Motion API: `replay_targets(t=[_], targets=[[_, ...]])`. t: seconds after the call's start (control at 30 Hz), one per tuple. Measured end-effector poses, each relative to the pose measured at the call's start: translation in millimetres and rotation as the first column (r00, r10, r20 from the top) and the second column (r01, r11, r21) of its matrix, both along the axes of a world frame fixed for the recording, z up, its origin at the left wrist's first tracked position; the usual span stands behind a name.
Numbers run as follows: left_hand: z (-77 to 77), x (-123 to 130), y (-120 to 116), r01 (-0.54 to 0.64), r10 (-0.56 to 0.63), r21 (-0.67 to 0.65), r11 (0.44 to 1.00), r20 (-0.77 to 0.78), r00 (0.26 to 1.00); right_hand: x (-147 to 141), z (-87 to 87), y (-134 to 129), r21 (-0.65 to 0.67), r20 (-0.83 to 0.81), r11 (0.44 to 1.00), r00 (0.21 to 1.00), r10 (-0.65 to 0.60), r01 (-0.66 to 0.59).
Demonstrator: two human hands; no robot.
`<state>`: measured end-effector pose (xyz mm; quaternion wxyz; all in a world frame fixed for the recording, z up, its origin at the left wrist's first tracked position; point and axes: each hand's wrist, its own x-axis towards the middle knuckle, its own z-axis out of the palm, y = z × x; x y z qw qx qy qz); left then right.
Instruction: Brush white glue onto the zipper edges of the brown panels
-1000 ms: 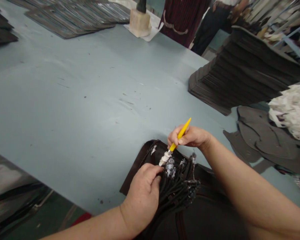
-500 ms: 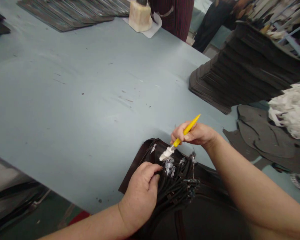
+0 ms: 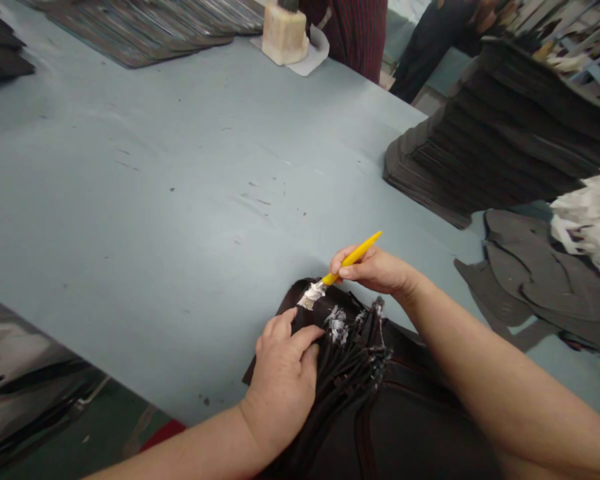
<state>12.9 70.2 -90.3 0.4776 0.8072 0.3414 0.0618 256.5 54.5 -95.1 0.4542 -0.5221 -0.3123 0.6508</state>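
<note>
My right hand [image 3: 373,268] pinches a yellow-handled brush [image 3: 359,252]. White paste coats its bristles, which touch the far corner of a dark leather piece [image 3: 425,427]. My left hand [image 3: 283,380] rests over the near-left side of this piece, thumb and fingers holding it beside a bundle of thin dark straps [image 3: 347,370]. The left fingertips lie just below the bristles. White smears [image 3: 337,325] mark the strap ends and the leather near them. The undersides of the left fingers are hidden.
A tall stack of dark pieces [image 3: 480,140] stands at the right, near loose dark cutouts [image 3: 550,273] and a white crumpled heap [image 3: 590,217]. Overlapping dark strips [image 3: 155,30] and a pale glue container [image 3: 283,37] are at the far edge. People stand beyond the table [image 3: 190,147].
The brush in my right hand has moved left, from beside the white-smeared straps to the leather's far corner. My left fingers have stretched out a little further toward that corner.
</note>
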Motion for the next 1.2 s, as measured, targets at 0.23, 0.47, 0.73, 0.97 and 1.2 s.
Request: replay_targets(t=[0.23, 0.47, 0.73, 0.97, 1.2], targets=[[-6.4, -1, -4, -0.055, 0.06, -0.077, 0.995, 0.058, 0.997, 3, 11.7, -10, 0.086, 0.029, 0.977, 0.979, -0.2, 0.197], [-9.9, -2, -6, -0.091, 0.107, -0.119, 0.989, 0.142, 0.984, -3, 10.1, -11, 0.063, 0.087, 0.974, 0.971, -0.224, 0.219], [-10.4, -1, -3, -0.075, 0.105, -0.199, 0.977, 0.145, 0.984, 12, 25.3, -13, 0.129, 0.02, 0.958, 0.965, -0.261, 0.257], [-7.6, -2, 0, -0.021, 0.063, -0.219, 0.976, 0.188, 0.98, 0, 9.3, -9, 0.138, -0.113, 0.99, 0.994, -0.004, 0.02], [-8.1, -1, -1, -0.009, 0.062, -0.227, 0.974, 0.225, 0.972, 22, 31.8, -17, 0.169, -0.032, 0.983, 0.997, -0.073, 0.077]])
